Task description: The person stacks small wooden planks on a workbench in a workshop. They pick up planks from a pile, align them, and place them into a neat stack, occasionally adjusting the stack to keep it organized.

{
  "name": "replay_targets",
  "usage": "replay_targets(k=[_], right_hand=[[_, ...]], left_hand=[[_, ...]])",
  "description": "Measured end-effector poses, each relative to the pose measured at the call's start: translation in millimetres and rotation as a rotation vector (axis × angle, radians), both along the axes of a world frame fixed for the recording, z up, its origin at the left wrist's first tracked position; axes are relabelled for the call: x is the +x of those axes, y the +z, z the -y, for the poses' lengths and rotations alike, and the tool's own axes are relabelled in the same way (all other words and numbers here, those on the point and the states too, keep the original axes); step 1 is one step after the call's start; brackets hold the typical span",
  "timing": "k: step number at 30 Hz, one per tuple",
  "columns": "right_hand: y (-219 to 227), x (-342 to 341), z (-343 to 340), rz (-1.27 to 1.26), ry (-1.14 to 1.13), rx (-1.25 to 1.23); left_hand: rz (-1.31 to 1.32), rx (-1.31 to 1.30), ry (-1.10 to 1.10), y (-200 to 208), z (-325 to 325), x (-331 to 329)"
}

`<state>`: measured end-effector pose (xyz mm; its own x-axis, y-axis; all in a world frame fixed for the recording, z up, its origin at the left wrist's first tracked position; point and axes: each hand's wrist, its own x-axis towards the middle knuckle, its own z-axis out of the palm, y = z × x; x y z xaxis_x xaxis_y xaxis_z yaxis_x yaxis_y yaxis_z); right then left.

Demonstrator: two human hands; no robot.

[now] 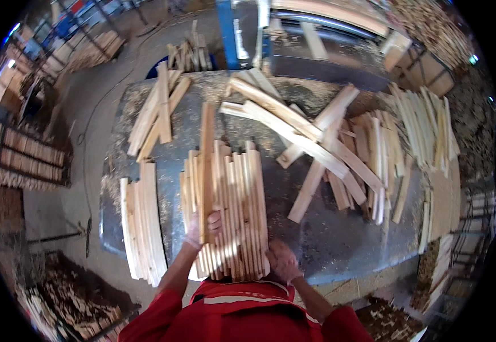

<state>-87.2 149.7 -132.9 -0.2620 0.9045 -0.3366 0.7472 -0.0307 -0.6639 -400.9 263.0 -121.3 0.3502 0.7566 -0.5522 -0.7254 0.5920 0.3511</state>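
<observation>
My left hand [204, 227] is closed around the lower end of a long wooden slat [206, 154]. The slat is raised above a row of narrow wooden slats [234, 194] standing side by side at the table's near edge. Beside the right edge of that row is my right hand [283, 262], its fingers loosely bent and apart, with nothing visible in them. Whether its fingertips touch the outermost slat I cannot tell.
Several pale boards [144, 222] lie at the left on the dark metal table [174, 122]. Crossed boards [299, 134] cover the middle right, beside stacked slats [379, 165]. Loose boards [160, 108] lie far left. A sawdust-strewn machine [330, 60] stands behind. Wood piles [23, 154] surround the table.
</observation>
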Motion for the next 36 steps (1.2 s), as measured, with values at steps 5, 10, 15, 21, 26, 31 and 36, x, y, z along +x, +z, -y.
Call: replay_targets(k=[5, 10, 15, 21, 26, 31, 36], right_hand=[[6, 58, -148, 0.309, -0.329, 0.577], [27, 111, -262, 0.896, -0.297, 0.629], [9, 126, -237, 0.636, -0.015, 0.336], [-12, 37, -36, 0.152, 0.061, -0.033], [-2, 6, 6, 0.175, 0.192, -0.106], [2, 59, -190, 0.301, -0.089, 0.604], [20, 66, -378, 0.632, -0.031, 0.966]], left_hand=[[-1.272, 0.035, 0.151, -7, 65, -71], [-1.91, -0.27, -0.256, -6, 185, -146], [-1.947, -0.546, -0.335, -28, 216, -177], [-2.275, -0.319, -0.291, -12, 173, -173], [-1.963, 0.175, -0.025, -24, 87, -105], [-1.503, 0.478, 0.033, -41, -32, 15], [-1.269, 0.932, 0.051, -2, -137, 143]])
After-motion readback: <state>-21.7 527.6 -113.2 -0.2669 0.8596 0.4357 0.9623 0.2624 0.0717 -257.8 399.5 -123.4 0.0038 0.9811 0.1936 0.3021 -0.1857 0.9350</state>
